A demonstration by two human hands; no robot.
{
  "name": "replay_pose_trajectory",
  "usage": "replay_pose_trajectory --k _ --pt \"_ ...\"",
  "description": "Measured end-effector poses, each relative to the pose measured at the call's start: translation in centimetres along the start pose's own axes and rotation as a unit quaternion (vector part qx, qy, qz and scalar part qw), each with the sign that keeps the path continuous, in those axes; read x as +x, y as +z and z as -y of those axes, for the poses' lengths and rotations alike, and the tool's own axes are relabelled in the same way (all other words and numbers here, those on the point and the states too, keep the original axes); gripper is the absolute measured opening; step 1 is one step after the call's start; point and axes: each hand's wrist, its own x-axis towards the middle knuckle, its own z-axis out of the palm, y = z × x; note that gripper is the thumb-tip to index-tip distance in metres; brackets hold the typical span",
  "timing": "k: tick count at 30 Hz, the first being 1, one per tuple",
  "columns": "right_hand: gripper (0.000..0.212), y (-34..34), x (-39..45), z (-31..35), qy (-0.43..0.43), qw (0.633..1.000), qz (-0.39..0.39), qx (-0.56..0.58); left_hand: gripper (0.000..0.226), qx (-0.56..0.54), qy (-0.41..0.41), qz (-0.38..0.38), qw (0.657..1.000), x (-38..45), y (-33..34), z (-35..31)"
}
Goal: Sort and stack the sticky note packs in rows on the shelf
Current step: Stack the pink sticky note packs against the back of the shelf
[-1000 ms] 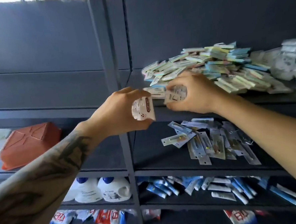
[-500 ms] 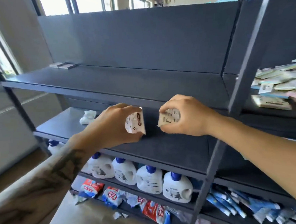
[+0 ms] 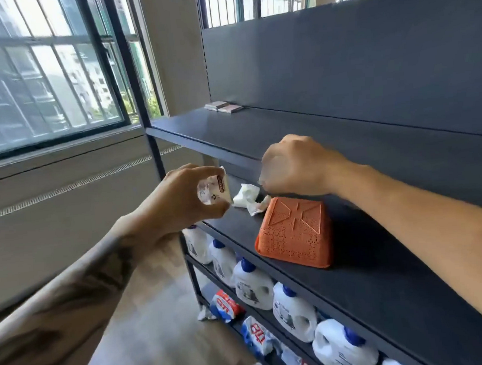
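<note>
A wrapped sticky note pack [image 3: 214, 193] is pinched in the left hand [image 3: 179, 203]; the right hand [image 3: 292, 166] is fisted, its contents hidden. Carrying is under way: placement beside the two packs [image 3: 223, 107] at twelve o'clock on the upper shelf [image 3: 301, 128] likely follows.

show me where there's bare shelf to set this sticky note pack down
Bare: the upper dark shelf, right of the two flat packs at its back-left corner. The middle shelf is free right of the upturned orange perforated basket; crumpled white wrappers crowd its left.
</note>
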Motion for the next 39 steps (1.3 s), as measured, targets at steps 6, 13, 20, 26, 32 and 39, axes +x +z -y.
replay_pose_trajectory --k 6,13,20,26,32,39 --pt "0.045 -2.0 8.8 -5.7 0.031 0.999 -0.007 0.012 0.07 -0.002 0.02 -0.006 1.0 10.8 0.4 0.6" --pt "0.043 -2.1 11.1 -13.2 0.099 0.995 0.015 -0.001 0.07 -0.01 0.075 0.024 0.997 21.4 5.7 0.2" --pt "0.043 -2.0 10.7 -17.6 0.195 0.981 0.013 -0.013 0.068 -0.043 0.178 0.109 0.977 30.3 10.2 -2.0" --pt "0.045 -2.5 10.1 -19.1 0.276 0.961 0.006 -0.013 0.071 -0.048 0.297 0.2 0.932 36.5 12.5 -3.5" --pt "0.045 -3.0 11.5 -18.2 0.314 0.949 0.012 -0.025 0.071 -0.074 0.379 0.243 0.89 40.2 14.5 -2.6" --pt "0.045 -0.9 15.5 -17.7 0.311 0.95 -0.021 0.004 0.086 -0.091 0.399 0.285 0.867 43.0 14.7 0.8"
